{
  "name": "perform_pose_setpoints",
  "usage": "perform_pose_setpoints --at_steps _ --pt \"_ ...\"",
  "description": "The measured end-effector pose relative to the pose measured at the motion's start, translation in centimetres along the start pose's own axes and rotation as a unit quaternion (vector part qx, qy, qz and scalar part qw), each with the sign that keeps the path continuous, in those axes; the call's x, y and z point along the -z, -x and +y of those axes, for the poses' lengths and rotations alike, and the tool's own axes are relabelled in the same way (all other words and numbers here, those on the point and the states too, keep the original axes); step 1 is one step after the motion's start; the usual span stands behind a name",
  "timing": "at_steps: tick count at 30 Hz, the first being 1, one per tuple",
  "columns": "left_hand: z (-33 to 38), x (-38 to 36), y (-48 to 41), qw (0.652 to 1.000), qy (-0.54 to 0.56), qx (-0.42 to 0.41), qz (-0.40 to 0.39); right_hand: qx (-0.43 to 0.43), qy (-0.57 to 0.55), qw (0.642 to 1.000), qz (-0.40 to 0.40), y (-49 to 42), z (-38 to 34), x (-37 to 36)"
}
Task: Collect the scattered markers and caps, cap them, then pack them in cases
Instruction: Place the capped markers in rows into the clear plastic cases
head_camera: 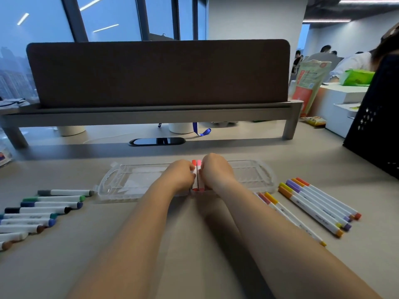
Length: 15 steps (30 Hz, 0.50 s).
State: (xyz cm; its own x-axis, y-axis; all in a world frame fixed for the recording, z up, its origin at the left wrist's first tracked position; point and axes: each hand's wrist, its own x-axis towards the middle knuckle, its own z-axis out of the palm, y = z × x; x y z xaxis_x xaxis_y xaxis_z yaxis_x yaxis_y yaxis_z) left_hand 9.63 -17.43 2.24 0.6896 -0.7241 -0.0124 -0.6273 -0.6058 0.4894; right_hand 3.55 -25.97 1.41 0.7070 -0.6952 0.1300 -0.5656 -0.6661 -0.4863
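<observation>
Curled fingers of our left hand (180, 175) and right hand (216, 171) pinch from either side two markers lying side by side, the red marker (195, 176) and the pink marker (200, 176), at the middle of the clear case (133, 180). Their long axes run near to far, across the case's left-right length. Seating them looks like the step in hand. Afterwards, the warm-coloured row (319, 203) lies close to our right hand, and the cool-coloured row (43, 208) lies farther from our left.

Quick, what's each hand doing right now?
Left hand: pinches the red marker.
Right hand: pinches the pink marker.
</observation>
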Motion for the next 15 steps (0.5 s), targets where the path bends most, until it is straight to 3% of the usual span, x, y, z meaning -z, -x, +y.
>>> perform_pose_setpoints --at_steps 3,7,12,15 --pt "0.2 -0.1 0.5 0.999 -0.008 0.005 0.045 0.001 -0.084 0.996 0.025 0.4 1.3 1.5" --pt "1.0 0.0 1.6 0.993 0.070 -0.017 0.096 0.002 -0.179 0.982 0.064 2.6 5.0 6.2" --pt "4.1 -1.8 4.7 0.985 0.166 -0.017 -0.033 -0.044 -0.161 0.985 0.046 6.3 10.3 8.9" --pt "6.0 -3.6 6.0 0.984 0.164 0.003 -0.074 -0.074 -0.167 0.981 0.071 8.0 12.8 10.5"
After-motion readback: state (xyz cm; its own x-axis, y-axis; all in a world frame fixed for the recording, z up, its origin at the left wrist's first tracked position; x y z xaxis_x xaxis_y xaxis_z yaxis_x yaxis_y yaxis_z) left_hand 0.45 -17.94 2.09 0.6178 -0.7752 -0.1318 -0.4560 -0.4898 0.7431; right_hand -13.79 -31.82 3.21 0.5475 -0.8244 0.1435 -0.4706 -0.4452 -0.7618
